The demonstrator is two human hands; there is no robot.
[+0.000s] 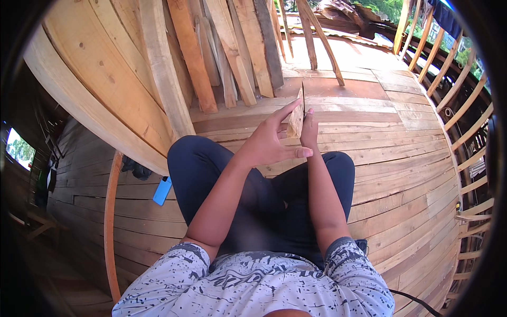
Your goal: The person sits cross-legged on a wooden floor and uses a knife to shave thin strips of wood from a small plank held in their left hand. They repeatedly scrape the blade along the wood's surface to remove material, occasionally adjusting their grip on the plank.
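A small pale piece of wood (pixel 296 120) is held up above my lap, between my hands. Along its right side runs a thin dark strip (pixel 303 95), seen edge-on; whether it belongs to the wood or is a separate blade, I cannot tell. My left hand (pixel 269 138) is open, thumb and index finger spread wide, with fingers touching or nearly touching the wood's left side. On the other side, my right hand (pixel 310 131) grips the piece, thumb upright against the dark strip. The right hand's other fingers are hidden.
I sit with bent legs (pixel 203 169) on a plank floor (pixel 401 174). Planks (pixel 193 58) lean at the upper left beside a large curved wooden structure (pixel 100 68). A blue phone-like object (pixel 162 191) lies by my left knee. Curved ribs (pixel 465 124) line the right side.
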